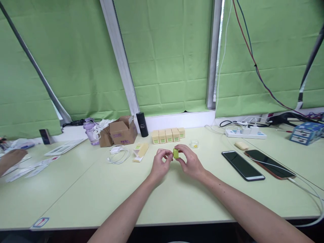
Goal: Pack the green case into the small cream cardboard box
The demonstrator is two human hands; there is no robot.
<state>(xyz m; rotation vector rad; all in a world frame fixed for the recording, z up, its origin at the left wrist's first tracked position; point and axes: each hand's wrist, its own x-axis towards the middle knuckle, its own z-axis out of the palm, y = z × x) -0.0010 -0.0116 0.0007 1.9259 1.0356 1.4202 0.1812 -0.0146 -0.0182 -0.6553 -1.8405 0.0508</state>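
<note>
Here, far left: another person's hand [11,158] is resting on the bench [76,195] among loose papers.
Left, far: a purple bottle [89,132] and a cardboard box [121,134] are standing side by side, with a white cable [118,156] lying just nearer.
Centre, far: a row of small boxes [168,135] is sitting right of a black cylinder [142,124].
Left hand [160,165]: its grip is pinching narrowly at the left edge of the small green block [176,153].
Small green block: it is being held above the bench at centre, between both hands.
Right hand [191,162]: its grip is holding the block from the right.
Right: two phones [242,165] are lying flat, with a power strip [245,134] farther back.
</note>
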